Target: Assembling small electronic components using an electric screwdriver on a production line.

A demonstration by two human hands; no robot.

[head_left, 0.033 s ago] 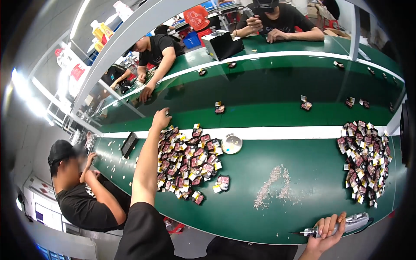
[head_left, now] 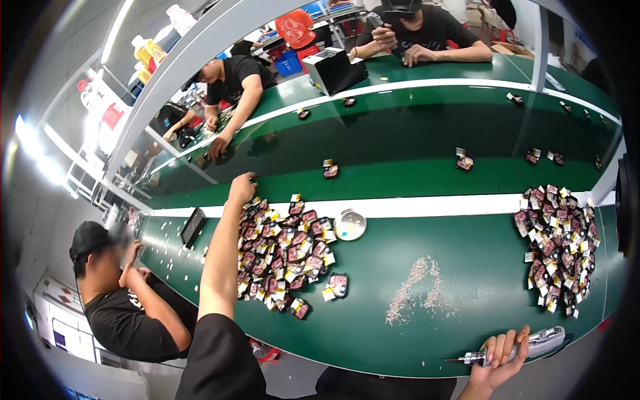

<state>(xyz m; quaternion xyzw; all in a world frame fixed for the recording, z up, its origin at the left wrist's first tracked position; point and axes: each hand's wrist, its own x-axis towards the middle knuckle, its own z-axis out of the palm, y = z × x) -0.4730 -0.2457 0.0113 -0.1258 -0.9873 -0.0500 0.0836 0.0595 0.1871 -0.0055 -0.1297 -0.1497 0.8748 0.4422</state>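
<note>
My left arm stretches forward past a heap of small black units with pink faces and white-and-yellow tabs [head_left: 283, 250]. At the conveyor belt's near edge, the fingers of my left hand [head_left: 243, 189] are curled together. A small dark bit shows at the fingertips, too small to name. Low on the right, my right hand [head_left: 500, 360] wraps round a grey electric screwdriver [head_left: 548, 341], its bit pointing left over the table edge. Between the hands lie a loose unit [head_left: 337, 286] and scattered small screws [head_left: 417, 290] on the green table [head_left: 373, 340].
A second heap of units [head_left: 557, 247] lies at the right. A round dish [head_left: 351, 225] and black tray [head_left: 193, 227] stand near the white rail [head_left: 413, 207]. Single units ride the belt [head_left: 393, 180]. A co-worker [head_left: 133, 307] sits at left; others work across the belt.
The whole view has shifted slightly left. My left hand stays over the belt's near edge and my right hand keeps its hold on the screwdriver.
</note>
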